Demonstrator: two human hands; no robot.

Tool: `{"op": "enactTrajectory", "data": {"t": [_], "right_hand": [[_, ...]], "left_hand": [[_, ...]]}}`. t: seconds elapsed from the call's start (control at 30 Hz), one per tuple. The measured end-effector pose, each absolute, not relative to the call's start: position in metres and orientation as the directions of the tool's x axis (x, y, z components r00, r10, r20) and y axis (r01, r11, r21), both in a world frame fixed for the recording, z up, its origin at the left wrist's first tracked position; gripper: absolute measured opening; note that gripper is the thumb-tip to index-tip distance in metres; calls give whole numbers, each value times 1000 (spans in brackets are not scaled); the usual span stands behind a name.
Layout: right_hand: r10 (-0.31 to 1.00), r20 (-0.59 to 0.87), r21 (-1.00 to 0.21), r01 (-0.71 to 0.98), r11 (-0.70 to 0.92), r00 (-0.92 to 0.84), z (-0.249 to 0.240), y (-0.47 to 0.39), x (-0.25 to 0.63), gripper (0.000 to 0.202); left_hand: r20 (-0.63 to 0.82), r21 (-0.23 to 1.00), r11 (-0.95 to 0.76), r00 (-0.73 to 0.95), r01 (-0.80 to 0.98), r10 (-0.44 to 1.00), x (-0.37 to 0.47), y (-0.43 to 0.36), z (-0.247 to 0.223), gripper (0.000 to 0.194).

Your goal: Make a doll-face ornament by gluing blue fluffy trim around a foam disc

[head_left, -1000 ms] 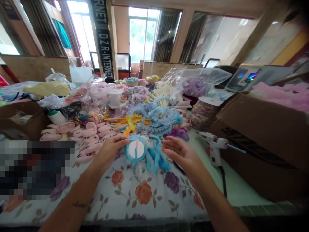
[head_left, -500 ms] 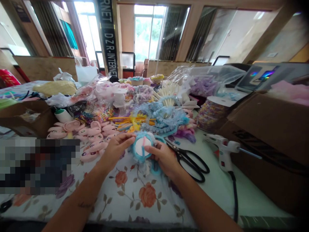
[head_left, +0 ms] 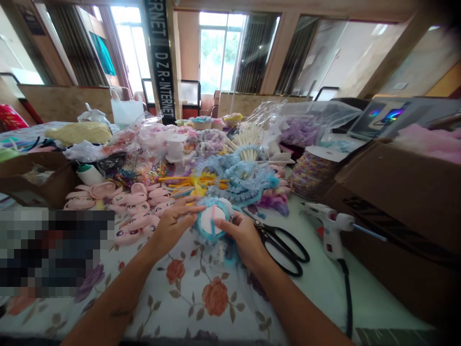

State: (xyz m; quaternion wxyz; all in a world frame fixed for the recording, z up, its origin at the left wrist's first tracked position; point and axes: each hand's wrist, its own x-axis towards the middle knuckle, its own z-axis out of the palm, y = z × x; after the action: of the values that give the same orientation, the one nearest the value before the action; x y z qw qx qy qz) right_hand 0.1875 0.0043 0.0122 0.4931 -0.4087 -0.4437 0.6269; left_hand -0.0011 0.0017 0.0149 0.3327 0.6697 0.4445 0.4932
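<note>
A round white disc with a fluffy light-blue trim around it and a narrow pink-and-blue strip across its face is held just above the cloth. My right hand grips its right side, thumb pressed on the face near the strip, other fingers behind. At the upper left rim, my left hand pinches the blue trim between thumb and fingers. White and blue fluff hangs below the disc. Black-handled scissors lie right of my right hand, their blades partly hidden.
A white glue gun stands by a large cardboard box on the right. Several pink plush pieces lie to the left. Behind are blue lace, yellow strips, a trim spool and plastic bags. Floral cloth covers the front.
My left hand's fingers have shifted over the upper left rim of the disc, with the thumb now lower. The right hand keeps its hold. The whole view has moved slightly.
</note>
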Motion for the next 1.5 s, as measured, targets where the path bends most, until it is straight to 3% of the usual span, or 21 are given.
{"op": "enactTrajectory", "data": {"t": [0.23,0.57,0.77,0.97,1.17,1.33,1.5], "right_hand": [[992,-59,-953,-288,-89,-113,15,5,186,36],[996,-55,-944,-322,-75,-73,9,9,186,41],[999,-35,-948,-315,-42,-26,9,9,186,41],[999,-25,-938,-344,-33,-27,6,11,189,39],[999,5,-962,-273,-9,-51,8,10,188,38],[994,1,-970,-242,-25,-105,11,6,187,42],[993,1,-969,-247,-28,-116,10,5,186,44]], "left_hand": [[496,820,-481,32,311,867,3,-3,23,25],[353,899,-367,102,238,930,7,0,11,28],[442,856,-437,49,276,896,9,-1,12,29],[366,868,-386,123,312,923,10,-1,8,34],[438,843,-454,121,290,891,9,-2,9,44],[405,845,-428,137,322,904,12,-4,9,43],[344,903,-360,109,234,933,11,-4,8,38]]}}
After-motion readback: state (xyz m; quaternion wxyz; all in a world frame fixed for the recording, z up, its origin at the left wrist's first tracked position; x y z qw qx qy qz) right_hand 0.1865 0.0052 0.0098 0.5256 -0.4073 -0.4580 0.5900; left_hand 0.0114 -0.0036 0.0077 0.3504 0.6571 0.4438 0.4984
